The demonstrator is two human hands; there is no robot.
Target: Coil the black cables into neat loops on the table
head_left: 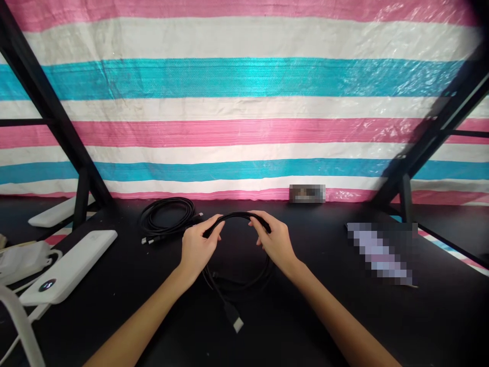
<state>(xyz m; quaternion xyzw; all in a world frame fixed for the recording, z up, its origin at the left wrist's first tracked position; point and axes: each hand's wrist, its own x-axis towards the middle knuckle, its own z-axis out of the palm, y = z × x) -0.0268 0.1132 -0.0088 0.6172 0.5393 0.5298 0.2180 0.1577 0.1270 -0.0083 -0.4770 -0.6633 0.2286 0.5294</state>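
Observation:
A black cable [240, 214] with a USB-type plug is wound in a loose coil between my two hands. My left hand [198, 247] pinches the coil's upper left side between thumb and fingers. On the upper right side, my right hand [275, 238] grips the same coil, some fingers hidden behind it. The lower part of the loop hangs down near the black tabletop [305, 326]. Below my left hand dangles the plug [237, 324], its metal end pointing down. Left of my hands lies a second coiled black cable [168, 216] with its metal plugs showing.
At the left lie a white power bank [72, 267] with a small round display, a white charger [23, 262] and white cords. Another white slab [53, 213] sits behind. Black frame bars [57, 117] slope on both sides. A striped plastic sheet [244, 107] hangs behind. Blurred objects lie right.

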